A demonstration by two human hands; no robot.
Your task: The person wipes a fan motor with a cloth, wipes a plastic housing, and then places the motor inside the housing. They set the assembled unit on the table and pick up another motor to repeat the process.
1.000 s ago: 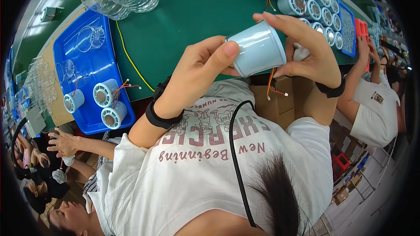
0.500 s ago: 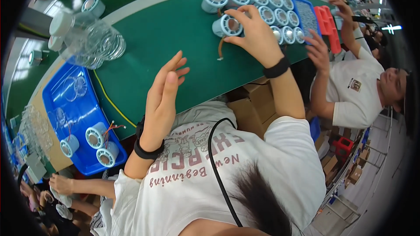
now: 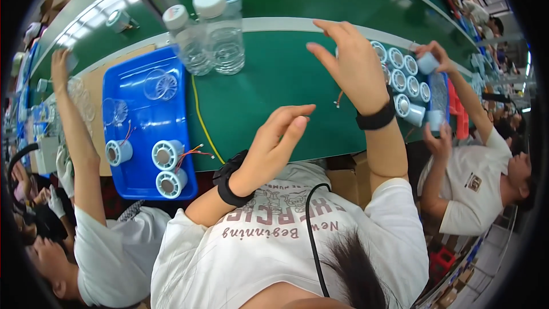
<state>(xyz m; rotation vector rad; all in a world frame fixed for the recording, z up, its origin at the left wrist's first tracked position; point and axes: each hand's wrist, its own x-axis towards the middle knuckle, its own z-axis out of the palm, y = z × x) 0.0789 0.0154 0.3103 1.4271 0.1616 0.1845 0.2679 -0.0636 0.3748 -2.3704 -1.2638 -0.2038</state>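
Observation:
My right hand [image 3: 359, 71] is raised over the green bench, thumb and fingers apart, with nothing visible between them. Behind it, mostly hidden, a thin wire lead [image 3: 338, 99] hangs out onto the bench. Just right of that hand stand several light-blue round motors [image 3: 396, 57] in rows, their ringed ends up. One motor [image 3: 409, 110] lies tilted at the near end of the group. My left hand [image 3: 271, 151] hovers above the bench's near edge, fingers stretched out, holding nothing. A yellow cord [image 3: 200, 111] runs along the bench to its left.
At left, a blue tray [image 3: 146, 180] holds three motors and two clear plastic cups. Two clear bottles [image 3: 226, 40] stand at its far corner. A co-worker at right holds motors [image 3: 428, 63] beside a blue bin [image 3: 439, 88]; another co-worker's arm [image 3: 80, 131] reaches across at left.
The view has swung left. My right hand, earlier around a motor, now shows none between its fingers. The co-worker at right now holds motors.

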